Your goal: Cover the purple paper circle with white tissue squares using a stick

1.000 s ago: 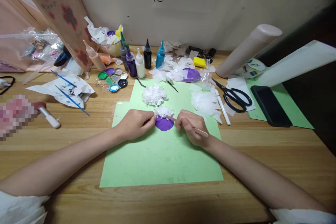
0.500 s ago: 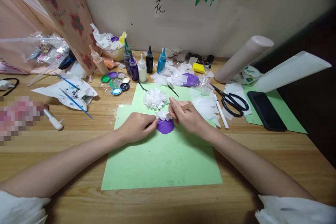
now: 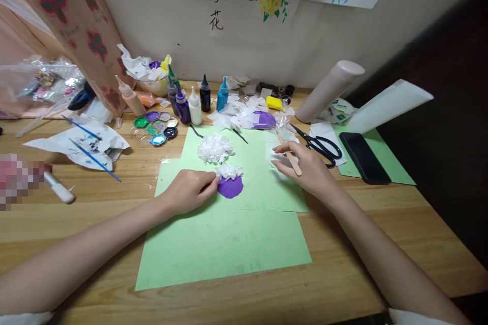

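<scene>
A purple paper disc [image 3: 230, 188] lies on the green paper sheet [image 3: 224, 244], its upper edge covered by crumpled white tissue bits [image 3: 229, 170]. My left hand [image 3: 189, 190] rests on the sheet with its fingers pinched at the disc's left edge. A finished white tissue ball flower [image 3: 215, 148] sits just behind. My right hand [image 3: 308, 167] is over to the right, holding a wooden stick [image 3: 290, 157], fingertips touching a pile of white tissue squares [image 3: 277, 148].
Paint bottles [image 3: 195, 104] and small paint pots [image 3: 157, 126] stand at the back. Black scissors [image 3: 322, 144], a black phone [image 3: 364, 157] and a pink tube [image 3: 330, 91] lie to the right. Brushes on stained paper [image 3: 82, 140] lie to the left.
My right hand has moved with the stick from the purple disc to the tissue pile at the right. The left hand stays at the disc. The view has shifted upward.
</scene>
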A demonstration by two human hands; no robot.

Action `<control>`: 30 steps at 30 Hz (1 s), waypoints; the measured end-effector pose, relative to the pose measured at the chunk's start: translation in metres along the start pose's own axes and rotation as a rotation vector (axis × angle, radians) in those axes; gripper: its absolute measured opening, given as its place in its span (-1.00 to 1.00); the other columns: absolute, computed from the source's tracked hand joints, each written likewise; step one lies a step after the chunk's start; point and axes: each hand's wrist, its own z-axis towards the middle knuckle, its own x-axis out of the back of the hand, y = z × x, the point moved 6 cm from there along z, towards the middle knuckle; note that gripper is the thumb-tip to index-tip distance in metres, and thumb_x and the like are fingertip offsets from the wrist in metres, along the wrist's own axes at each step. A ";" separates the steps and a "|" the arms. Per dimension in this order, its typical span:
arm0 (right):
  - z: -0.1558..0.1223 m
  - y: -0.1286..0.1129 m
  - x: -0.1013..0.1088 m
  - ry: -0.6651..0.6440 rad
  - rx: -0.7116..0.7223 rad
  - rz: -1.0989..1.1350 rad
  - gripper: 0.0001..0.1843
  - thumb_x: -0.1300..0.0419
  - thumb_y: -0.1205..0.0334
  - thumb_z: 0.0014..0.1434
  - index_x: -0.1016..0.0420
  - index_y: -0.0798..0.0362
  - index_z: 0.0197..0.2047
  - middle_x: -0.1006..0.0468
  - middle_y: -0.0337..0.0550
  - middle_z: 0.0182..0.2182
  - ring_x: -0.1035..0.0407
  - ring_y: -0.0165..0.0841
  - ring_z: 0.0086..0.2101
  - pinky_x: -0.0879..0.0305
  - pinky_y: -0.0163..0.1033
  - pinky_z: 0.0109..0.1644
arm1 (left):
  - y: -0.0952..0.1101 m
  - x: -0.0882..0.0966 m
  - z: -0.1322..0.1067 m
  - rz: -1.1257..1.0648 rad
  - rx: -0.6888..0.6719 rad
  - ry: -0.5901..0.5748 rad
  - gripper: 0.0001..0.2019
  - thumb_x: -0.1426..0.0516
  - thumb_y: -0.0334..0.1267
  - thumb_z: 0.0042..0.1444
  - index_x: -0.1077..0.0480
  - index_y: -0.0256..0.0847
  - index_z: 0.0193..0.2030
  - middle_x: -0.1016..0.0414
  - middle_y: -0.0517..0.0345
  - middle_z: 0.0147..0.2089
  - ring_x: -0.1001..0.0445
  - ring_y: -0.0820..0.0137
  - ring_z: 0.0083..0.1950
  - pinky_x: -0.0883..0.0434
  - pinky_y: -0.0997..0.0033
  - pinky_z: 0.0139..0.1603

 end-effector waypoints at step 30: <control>-0.005 0.028 0.013 -0.034 -0.094 -0.078 -0.96 -0.11 0.37 0.01 -0.35 0.06 -0.41 -0.48 -0.19 -0.50 -0.37 -0.36 -0.49 -0.16 -0.34 -0.40 | -0.003 -0.002 0.000 0.054 0.016 -0.026 -0.64 0.15 -0.18 0.25 -0.17 -0.23 -0.55 -0.21 0.29 -0.62 -0.14 0.55 -0.59 -0.01 0.49 -0.49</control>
